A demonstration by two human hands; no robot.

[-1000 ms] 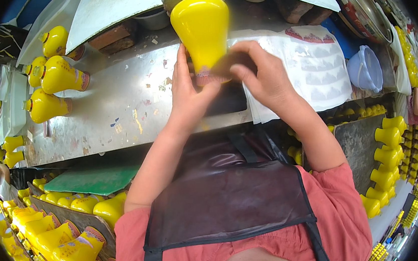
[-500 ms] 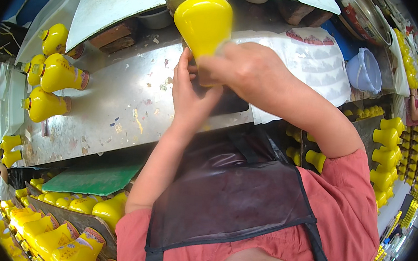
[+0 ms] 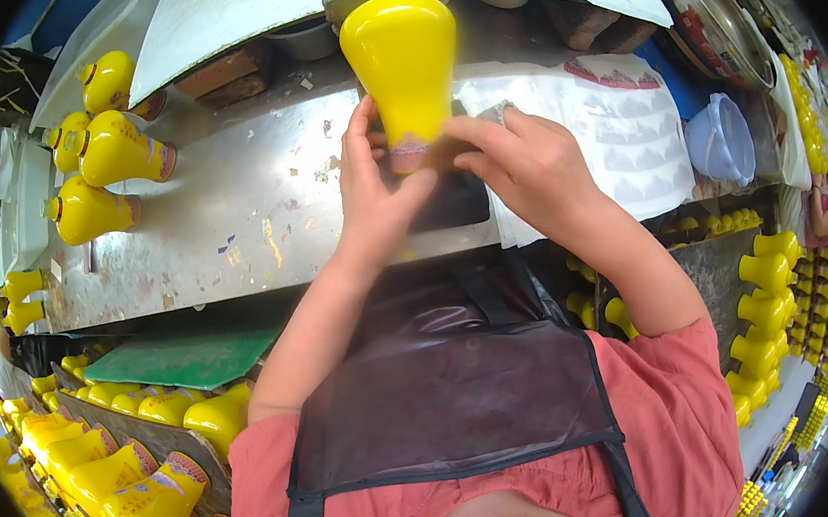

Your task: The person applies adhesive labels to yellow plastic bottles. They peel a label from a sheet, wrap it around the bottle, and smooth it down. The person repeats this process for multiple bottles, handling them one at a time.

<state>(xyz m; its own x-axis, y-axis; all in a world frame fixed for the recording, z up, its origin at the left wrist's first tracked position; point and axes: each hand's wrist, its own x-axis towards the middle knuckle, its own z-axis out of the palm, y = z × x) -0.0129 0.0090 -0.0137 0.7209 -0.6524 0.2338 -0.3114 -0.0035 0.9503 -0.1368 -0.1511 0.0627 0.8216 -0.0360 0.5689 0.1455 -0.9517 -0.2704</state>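
Over the bench [image 3: 204,213], the left hand [image 3: 373,190] grasps the yellow bottle [image 3: 398,58]; the right hand [image 3: 541,161], grip unclear, has drawn aside, baring the patterned band [image 3: 407,155].

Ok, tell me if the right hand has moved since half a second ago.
Yes: rightward, off the front of the yellow bottle and nearer the pale-blue bucket; the right hand now uncovers the bottle's patterned base.

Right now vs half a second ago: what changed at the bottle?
The right hand moved back to the right, off the front of the yellow bottle, uncovering the patterned band near its lower end. Whether its fingertips still touch the bottle, I can't tell. Unchanged: the left hand at the bottle's lower end, the bottle's pose, and the pale blue bucket.
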